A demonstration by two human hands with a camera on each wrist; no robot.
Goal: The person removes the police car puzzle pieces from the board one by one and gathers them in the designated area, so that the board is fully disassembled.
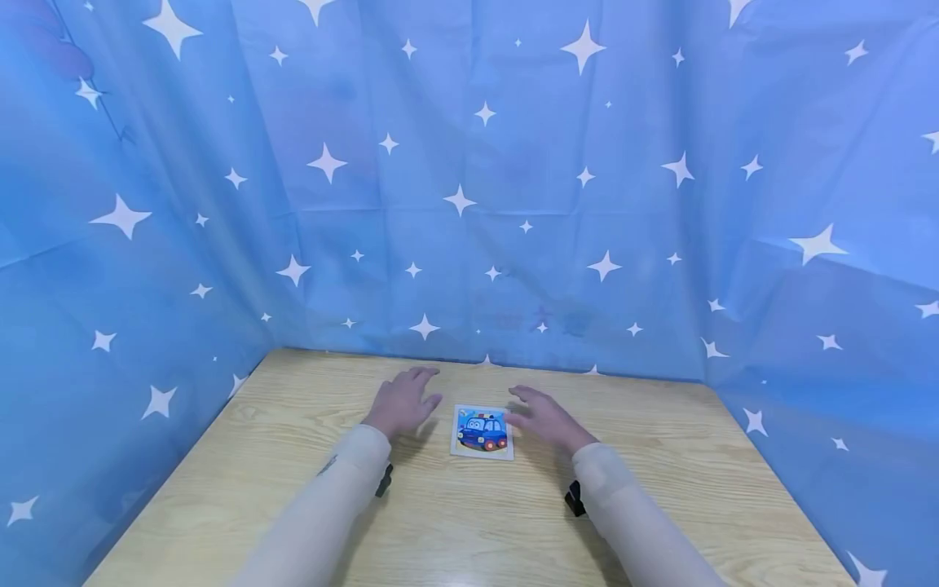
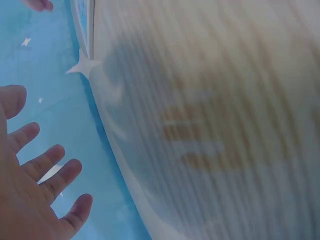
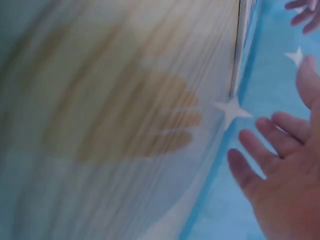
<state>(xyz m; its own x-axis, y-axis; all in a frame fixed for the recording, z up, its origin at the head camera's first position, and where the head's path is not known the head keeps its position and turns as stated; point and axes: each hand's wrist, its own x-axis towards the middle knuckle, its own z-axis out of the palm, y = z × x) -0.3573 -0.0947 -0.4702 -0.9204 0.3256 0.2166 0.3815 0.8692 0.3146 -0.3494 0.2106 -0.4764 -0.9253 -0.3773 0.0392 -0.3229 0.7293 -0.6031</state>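
Note:
A square puzzle board [image 1: 482, 432] with a picture of a blue cartoon police car and a white border lies flat on the table. To its left hovers my left hand [image 1: 403, 402], fingers extended and holding nothing; the palm [image 2: 30, 195] shows in the left wrist view. On the other side my right hand [image 1: 544, 417] is held above the table, its fingertips overlapping the board's right edge in the head view. Its fingers are spread and loose in the right wrist view, where the palm [image 3: 292, 185] holds nothing. Only slivers of the board's edge appear in the wrist views.
The light wood-grain table [image 1: 469, 522] reaches back to a blue curtain [image 1: 469, 163] printed with white stars, which encloses the back and both sides. Dark wrist devices sit under both sleeves, such as the right one [image 1: 575, 499].

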